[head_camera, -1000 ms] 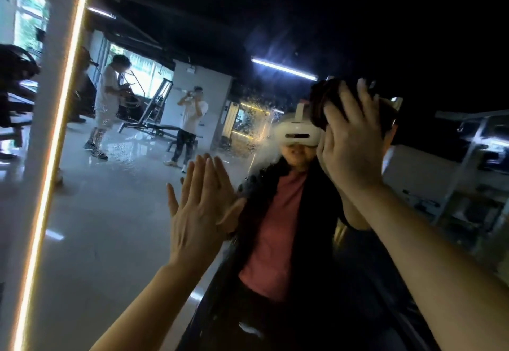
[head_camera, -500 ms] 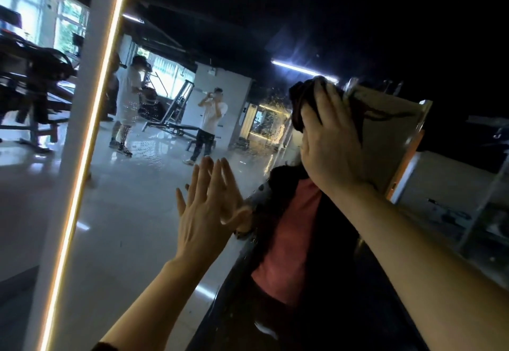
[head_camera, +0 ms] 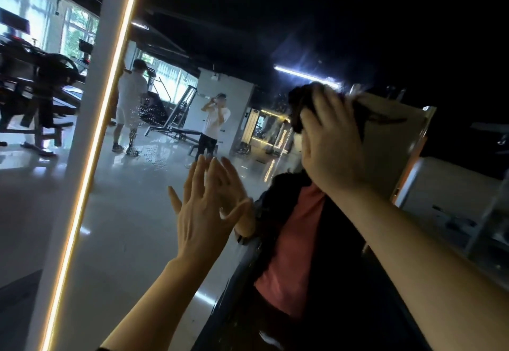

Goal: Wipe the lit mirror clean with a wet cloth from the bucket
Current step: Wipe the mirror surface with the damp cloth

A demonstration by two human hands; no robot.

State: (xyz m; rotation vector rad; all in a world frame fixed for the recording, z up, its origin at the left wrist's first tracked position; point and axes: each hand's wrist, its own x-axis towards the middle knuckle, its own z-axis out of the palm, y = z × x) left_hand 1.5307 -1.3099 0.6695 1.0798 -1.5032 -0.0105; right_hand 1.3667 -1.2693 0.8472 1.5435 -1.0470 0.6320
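Mirror (head_camera: 154, 240) with a lit strip (head_camera: 91, 157) down its left edge, two hands against the glass.

Left hand (head_camera: 201, 218) lies flat on the glass, fingers straight and spread, grasping nothing. Right hand (head_camera: 330, 146), higher and to the right, presses a dark cloth (head_camera: 298, 105) onto the glass with extended fingers; the cloth bunches out above the fingertips. Water droplets (head_camera: 135, 130) speckle the glass to the left. Gym equipment (head_camera: 35, 88) stands beyond the mirror's white frame (head_camera: 82, 141).

The right hand (head_camera: 330, 146) is motion-blurred and hides most of the dark cloth (head_camera: 298, 102). The mirror (head_camera: 275, 33) runs past every edge but the left.
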